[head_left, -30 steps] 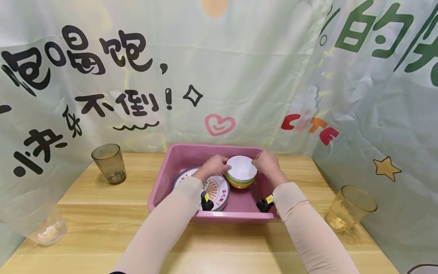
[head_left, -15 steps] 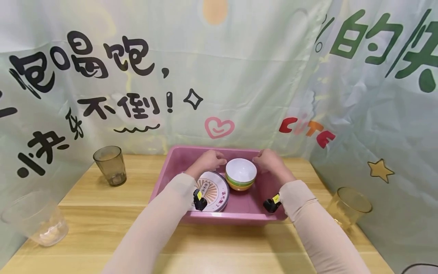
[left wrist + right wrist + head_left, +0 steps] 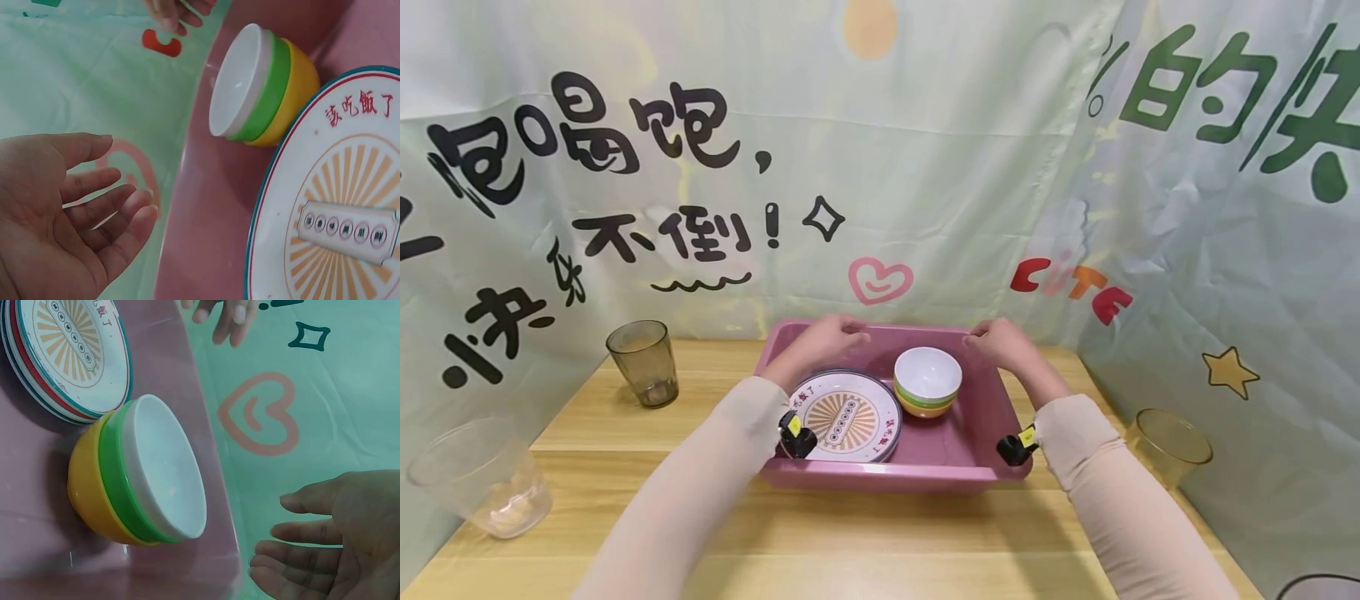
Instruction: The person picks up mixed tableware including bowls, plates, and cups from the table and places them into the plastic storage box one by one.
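Observation:
A nested stack of bowls [image 3: 927,373], white on top with green and yellow below, stands upright inside a pink plastic basin [image 3: 880,477]. To its left lies a stack of round plates [image 3: 846,417] with an orange ray print and red lettering. My left hand [image 3: 829,336] hovers over the basin's back left part, holding nothing; its fingers are loosely bent in the left wrist view. Near the back right rim, my right hand [image 3: 1003,340] is also bare, fingers relaxed and spread in the right wrist view. Both hands are apart from the bowls.
On the wooden table [image 3: 850,550], a grey tumbler [image 3: 643,364] stands at the back left and a clear cup [image 3: 486,479] at the front left. A yellow glass [image 3: 1172,446] is partly behind the right sleeve. A printed cloth [image 3: 925,167] hangs behind and at the sides.
Both hands have let go of the bowl stack and moved apart, up and outward, the left further left and the right further right. The bowls stay in the basin.

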A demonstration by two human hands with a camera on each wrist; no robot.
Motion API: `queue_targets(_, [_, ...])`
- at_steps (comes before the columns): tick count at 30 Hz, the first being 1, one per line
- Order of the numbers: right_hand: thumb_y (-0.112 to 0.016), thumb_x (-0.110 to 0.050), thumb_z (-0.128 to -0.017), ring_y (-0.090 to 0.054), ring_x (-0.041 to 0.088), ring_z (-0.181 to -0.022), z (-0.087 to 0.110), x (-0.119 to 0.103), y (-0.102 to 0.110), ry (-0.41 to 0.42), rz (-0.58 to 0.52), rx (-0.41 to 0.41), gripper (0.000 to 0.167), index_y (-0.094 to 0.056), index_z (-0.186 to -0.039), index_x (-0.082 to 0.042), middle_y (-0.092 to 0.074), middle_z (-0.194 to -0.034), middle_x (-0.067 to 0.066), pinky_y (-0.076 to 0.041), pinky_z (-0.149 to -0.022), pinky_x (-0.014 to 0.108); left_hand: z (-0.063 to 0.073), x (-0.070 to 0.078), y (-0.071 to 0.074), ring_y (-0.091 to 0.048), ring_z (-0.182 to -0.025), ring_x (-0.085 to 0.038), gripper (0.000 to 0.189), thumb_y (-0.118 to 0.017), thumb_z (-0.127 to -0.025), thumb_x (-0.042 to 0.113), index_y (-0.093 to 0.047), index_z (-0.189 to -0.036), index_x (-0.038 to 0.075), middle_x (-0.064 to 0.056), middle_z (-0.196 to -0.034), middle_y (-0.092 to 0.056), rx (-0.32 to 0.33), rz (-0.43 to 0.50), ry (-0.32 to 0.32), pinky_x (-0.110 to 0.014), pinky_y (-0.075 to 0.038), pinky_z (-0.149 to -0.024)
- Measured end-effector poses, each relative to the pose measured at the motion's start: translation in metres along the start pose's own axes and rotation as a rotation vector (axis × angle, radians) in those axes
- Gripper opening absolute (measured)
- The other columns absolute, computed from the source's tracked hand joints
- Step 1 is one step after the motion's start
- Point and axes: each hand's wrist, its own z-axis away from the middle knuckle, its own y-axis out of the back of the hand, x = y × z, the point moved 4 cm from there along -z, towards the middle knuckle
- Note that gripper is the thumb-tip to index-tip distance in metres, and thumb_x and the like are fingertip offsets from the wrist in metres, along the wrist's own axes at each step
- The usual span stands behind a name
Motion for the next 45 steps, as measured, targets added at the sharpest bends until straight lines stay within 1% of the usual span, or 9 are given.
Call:
queue_targets(4, [-0.055,-0.026,-0.098,-0.060,0.034,-0.104,0.004,0.003,0.002,0.043,-0.021,0.003,0.038,-0.065,-0.121,0.002,-0.064,-0.119,0.021,-0.051,-0.084,0.048,0.011,-0.009,0.010,-0.061,-0.111,-0.031,0.046,-0.061,-0.097,0.023,-0.054,-0.137,0.000,-0.016,-0.129,-0.060,0.012,0.052,0.021,-0.040,-0.052,-0.093])
queue_targets(9, [-0.056,-0.029,-0.099,-0.064,0.032,-0.098,0.009,0.009,0.003,0.070,-0.058,-0.011,0.041,-0.064,-0.124,0.002,-0.066,-0.115,0.020,-0.052,-0.083,0.047,0.022,-0.022,0.023,-0.059,-0.116,-0.030,0.047,-0.062,-0.097,0.026,-0.055,-0.136,0.001,-0.016,-0.127,-0.062,0.047,-0.041,-0.005,-0.041,-0.050,-0.096])
queue_targets(14, [-0.055,-0.030,-0.100,-0.060,0.037,-0.110,0.014,0.017,0.002,0.064,-0.100,-0.020,0.044,-0.060,-0.129,0.003,-0.062,-0.123,0.023,-0.049,-0.091,0.052,0.033,-0.031,0.035,-0.057,-0.119,-0.034,0.048,-0.061,-0.097,0.025,-0.054,-0.136,-0.001,-0.020,-0.128,-0.061,0.041,-0.057,-0.045,-0.044,-0.046,-0.100])
queue_targets(24, [-0.055,-0.036,-0.100,-0.050,0.041,-0.121,0.024,0.033,-0.004,0.059,-0.164,-0.002,0.052,-0.055,-0.134,0.003,-0.056,-0.132,0.024,-0.044,-0.097,0.057,0.059,-0.047,0.062,-0.053,-0.121,-0.040,0.051,-0.059,-0.098,0.029,-0.051,-0.139,0.000,-0.022,-0.132,-0.057,0.088,-0.023,0.009,-0.051,-0.044,-0.101])
queue_targets(29, [-0.057,-0.042,-0.098,-0.048,0.041,-0.125,0.033,0.040,-0.009,0.049,-0.228,-0.017,0.060,-0.051,-0.139,0.001,-0.053,-0.136,0.023,-0.043,-0.098,0.058,0.073,-0.059,0.072,-0.053,-0.121,-0.040,0.052,-0.059,-0.099,0.033,-0.051,-0.139,0.001,-0.021,-0.134,-0.056,0.127,-0.015,0.009,-0.053,-0.045,-0.099])
queue_targets(32, [-0.057,-0.039,-0.098,-0.046,0.043,-0.125,0.036,0.044,-0.011,0.052,-0.252,-0.020,0.060,-0.047,-0.141,0.002,-0.051,-0.137,0.024,-0.044,-0.097,0.058,0.081,-0.067,0.077,-0.053,-0.120,-0.040,0.053,-0.058,-0.099,0.035,-0.051,-0.139,0.001,-0.020,-0.136,-0.054,0.152,0.000,0.009,-0.054,-0.044,-0.099])
queue_targets(38, [-0.059,-0.030,-0.099,-0.042,0.046,-0.129,0.042,0.055,-0.020,0.063,-0.358,-0.073,0.065,-0.034,-0.146,0.007,-0.040,-0.145,0.030,-0.045,-0.098,0.057,0.096,-0.087,0.089,-0.052,-0.122,-0.043,0.053,-0.055,-0.101,0.034,-0.049,-0.140,-0.001,-0.023,-0.138,-0.052,0.240,-0.010,0.016,-0.056,-0.044,-0.099])
queue_targets(41, [-0.058,-0.030,-0.100,-0.041,0.046,-0.130,0.044,0.061,-0.027,0.062,-0.444,-0.112,0.071,-0.025,-0.150,0.008,-0.032,-0.148,0.033,-0.044,-0.099,0.056,0.103,-0.098,0.095,-0.052,-0.121,-0.043,0.053,-0.054,-0.101,0.036,-0.050,-0.139,0.000,-0.023,-0.138,-0.052,0.307,-0.037,0.029,-0.056,-0.046,-0.097])
queue_targets(45, [-0.056,-0.029,-0.101,-0.045,0.043,-0.129,0.044,0.070,-0.037,0.062,-0.540,-0.137,0.072,-0.018,-0.152,0.006,-0.033,-0.148,0.033,-0.045,-0.100,0.053,0.114,-0.114,0.100,-0.054,-0.118,-0.044,0.054,-0.053,-0.101,0.040,-0.053,-0.137,0.001,-0.024,-0.133,-0.055,0.414,-0.062,0.051,-0.057,-0.048,-0.093])
